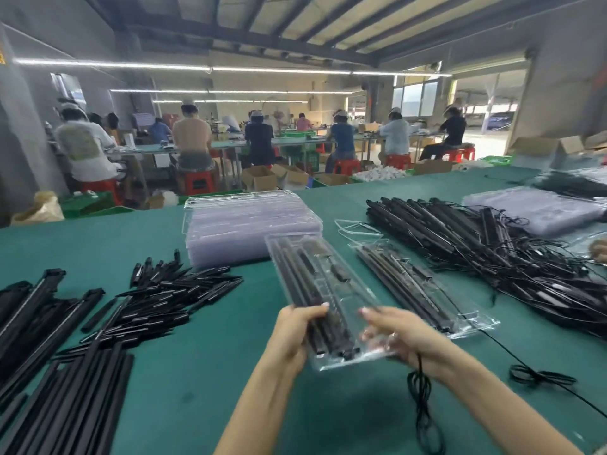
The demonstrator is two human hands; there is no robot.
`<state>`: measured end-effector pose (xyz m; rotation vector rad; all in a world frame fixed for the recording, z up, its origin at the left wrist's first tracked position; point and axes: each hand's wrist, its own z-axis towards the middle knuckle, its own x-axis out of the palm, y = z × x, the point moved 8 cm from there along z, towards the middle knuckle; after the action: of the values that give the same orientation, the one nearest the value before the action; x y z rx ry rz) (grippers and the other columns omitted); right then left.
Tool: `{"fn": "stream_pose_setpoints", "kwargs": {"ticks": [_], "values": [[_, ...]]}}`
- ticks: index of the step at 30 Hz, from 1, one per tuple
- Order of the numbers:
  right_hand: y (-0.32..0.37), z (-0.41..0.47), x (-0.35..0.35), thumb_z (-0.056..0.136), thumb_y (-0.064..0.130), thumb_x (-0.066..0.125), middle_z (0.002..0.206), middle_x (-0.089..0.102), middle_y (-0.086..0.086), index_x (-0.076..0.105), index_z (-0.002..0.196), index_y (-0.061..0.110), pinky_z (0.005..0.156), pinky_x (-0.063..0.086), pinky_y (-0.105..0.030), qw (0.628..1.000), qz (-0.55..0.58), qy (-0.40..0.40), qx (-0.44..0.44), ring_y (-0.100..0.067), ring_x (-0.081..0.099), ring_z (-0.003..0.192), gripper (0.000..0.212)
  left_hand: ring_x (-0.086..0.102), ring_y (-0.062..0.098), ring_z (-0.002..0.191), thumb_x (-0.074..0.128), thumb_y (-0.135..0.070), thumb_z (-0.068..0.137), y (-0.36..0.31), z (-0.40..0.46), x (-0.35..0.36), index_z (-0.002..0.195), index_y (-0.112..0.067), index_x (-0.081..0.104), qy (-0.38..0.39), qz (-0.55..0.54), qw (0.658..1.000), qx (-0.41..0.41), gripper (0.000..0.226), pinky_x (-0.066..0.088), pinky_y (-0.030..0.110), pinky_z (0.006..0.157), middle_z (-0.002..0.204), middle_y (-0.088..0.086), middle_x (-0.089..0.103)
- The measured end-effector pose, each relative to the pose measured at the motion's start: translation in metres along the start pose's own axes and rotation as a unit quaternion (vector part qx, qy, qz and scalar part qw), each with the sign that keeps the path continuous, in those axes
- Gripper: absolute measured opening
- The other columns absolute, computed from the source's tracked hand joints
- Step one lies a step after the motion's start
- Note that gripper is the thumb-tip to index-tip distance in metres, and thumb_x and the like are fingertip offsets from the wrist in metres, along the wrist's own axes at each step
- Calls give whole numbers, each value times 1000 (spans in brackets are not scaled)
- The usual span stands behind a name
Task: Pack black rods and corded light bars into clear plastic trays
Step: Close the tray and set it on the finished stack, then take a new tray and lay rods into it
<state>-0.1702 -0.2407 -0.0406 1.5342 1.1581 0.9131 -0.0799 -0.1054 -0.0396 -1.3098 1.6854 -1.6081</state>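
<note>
I hold a clear plastic tray (348, 290) above the green table (210, 372), its near end toward me. Black rods (308, 290) lie along its left side. My left hand (295, 336) grips the tray's near left edge, thumb on the rods. My right hand (400, 339) grips the near right corner, and a black cord (422, 399) hangs down from under it. A second filled tray (423, 287) lies on the table to the right. A stack of empty clear trays (243, 224) stands behind.
Loose black rods (164, 300) are heaped at the left, with longer black bars (49, 356) at the near left. A tangled pile of corded light bars (492, 247) covers the right side. Bagged trays (535, 208) lie far right. Several people work at benches beyond the table.
</note>
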Motion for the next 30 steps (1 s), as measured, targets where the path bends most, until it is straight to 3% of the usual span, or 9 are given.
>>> {"fn": "stream_pose_setpoints", "kwargs": {"ticks": [3,7,11,13,16,21,24,27,30], "values": [[22,12,-62,72,31,68,71,72,-3,61,116,2,46,46,-16,998,-31,-54,-7,-7,62,54,53,65,29,81,60,4,87,-8,25,55,122,9,49,32,16,999,10,37,57,40,75,112,28,63],[43,13,-148,85,38,66,58,66,3,68,111,9,44,40,-17,976,-170,-135,-22,-3,53,42,39,63,8,49,75,-21,82,-5,52,117,94,-9,54,71,103,992,28,27,47,18,42,81,7,68],[51,7,-214,78,61,65,47,57,4,70,100,3,42,38,-16,933,-308,-187,-12,-6,47,37,62,37,5,33,78,-39,75,16,79,164,74,-13,52,81,201,976,30,37,28,14,35,54,-2,49],[51,9,-234,78,66,60,50,59,3,70,85,5,45,40,-15,905,-372,-208,-6,-5,52,40,63,44,9,36,77,-45,74,29,89,177,75,-13,59,66,239,968,29,37,28,16,37,48,-2,50],[39,19,-244,80,70,53,61,62,-2,48,56,17,53,45,-19,858,-460,-227,-8,-9,58,47,59,57,22,57,73,-52,75,46,97,183,92,-5,68,43,286,956,39,51,35,24,48,65,7,60],[7,33,-237,90,71,27,101,66,-6,61,101,16,72,42,-31,725,-623,-294,-8,-24,63,95,66,58,22,97,70,-47,80,61,100,174,96,-17,56,-44,335,939,62,37,43,29,77,102,1,64],[6,37,-232,92,68,23,94,67,-2,62,95,18,63,36,-30,689,-652,-314,-30,-23,63,89,64,54,26,117,61,-50,85,61,101,176,132,-7,43,-40,400,913,65,66,45,33,93,129,9,57],[9,35,-232,91,68,23,95,68,0,64,92,21,62,35,-29,657,-678,-330,-6,-21,63,91,63,43,29,131,49,-60,89,59,104,175,150,-1,4,-39,508,860,34,96,39,37,101,148,16,36],[6,37,-229,95,61,22,116,63,0,62,111,20,84,40,-35,626,-712,-317,21,-20,52,114,60,37,31,136,44,-61,91,67,101,175,150,1,0,-18,528,849,4,96,36,37,104,153,20,22]]}}
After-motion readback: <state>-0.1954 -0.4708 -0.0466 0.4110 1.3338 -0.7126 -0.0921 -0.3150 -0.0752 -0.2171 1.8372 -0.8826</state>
